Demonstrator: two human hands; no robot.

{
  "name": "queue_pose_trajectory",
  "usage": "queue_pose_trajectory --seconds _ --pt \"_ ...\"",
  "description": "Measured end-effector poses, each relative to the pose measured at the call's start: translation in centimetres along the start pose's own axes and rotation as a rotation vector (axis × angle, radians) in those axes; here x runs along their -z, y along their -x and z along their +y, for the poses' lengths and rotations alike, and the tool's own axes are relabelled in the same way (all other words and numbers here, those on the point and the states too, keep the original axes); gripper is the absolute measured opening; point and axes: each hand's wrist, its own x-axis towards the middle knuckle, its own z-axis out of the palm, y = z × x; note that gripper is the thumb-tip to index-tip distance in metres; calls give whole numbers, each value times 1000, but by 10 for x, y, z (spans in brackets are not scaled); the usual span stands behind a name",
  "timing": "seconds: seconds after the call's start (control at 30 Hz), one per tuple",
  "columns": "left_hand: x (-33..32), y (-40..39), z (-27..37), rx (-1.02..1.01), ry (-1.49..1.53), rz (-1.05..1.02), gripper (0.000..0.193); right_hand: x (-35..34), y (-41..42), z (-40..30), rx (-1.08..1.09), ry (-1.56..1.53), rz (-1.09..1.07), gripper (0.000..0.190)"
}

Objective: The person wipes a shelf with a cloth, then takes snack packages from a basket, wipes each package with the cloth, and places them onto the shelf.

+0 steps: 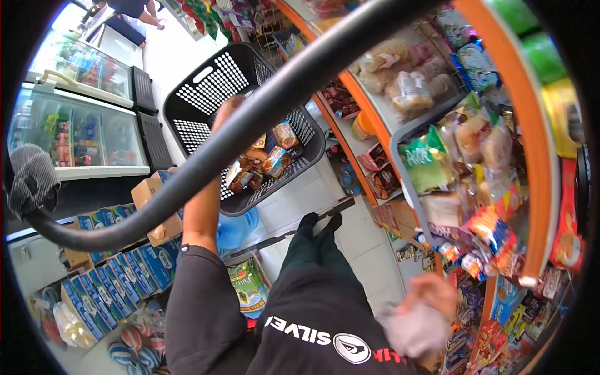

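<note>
My left arm reaches over a black perforated plastic shopping basket (187, 96), and my left hand (228, 112) is at its middle. A thick black bar (262, 110) crosses the view and hides part of that hand, so its grip is unclear. Several brown packaged snacks or breads (276, 161) lie in the basket's near end. Low on the right, blurred by motion, my right hand (433, 293) has its fingers on a pale greyish soft-looking item (412, 326). That item is too blurred to identify.
An orange-edged shelf (525, 140) holds bagged bread (412, 91) and a grey-rimmed basket (398, 154) of packets on the right. Glass-topped freezers (98, 136) and blue-and-white cartons (101, 295) line the left. A person (136, 9) stands at the far top left.
</note>
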Motion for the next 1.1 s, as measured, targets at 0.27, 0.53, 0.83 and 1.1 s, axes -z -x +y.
queue_pose_trajectory --seconds 0.27,0.53,0.83,1.1 --pt "-64 -50 -220 114 -839 -102 49 54 -196 164 -291 -353 149 36" --pt "-116 -97 -216 -187 -1144 -171 79 106 -234 251 -364 -417 369 33" --pt "-115 -116 -206 -117 -1335 -294 91 120 -237 260 -340 -565 446 29" --pt "-43 -91 -148 -43 -846 -213 49 118 -223 256 -316 -692 427 38"
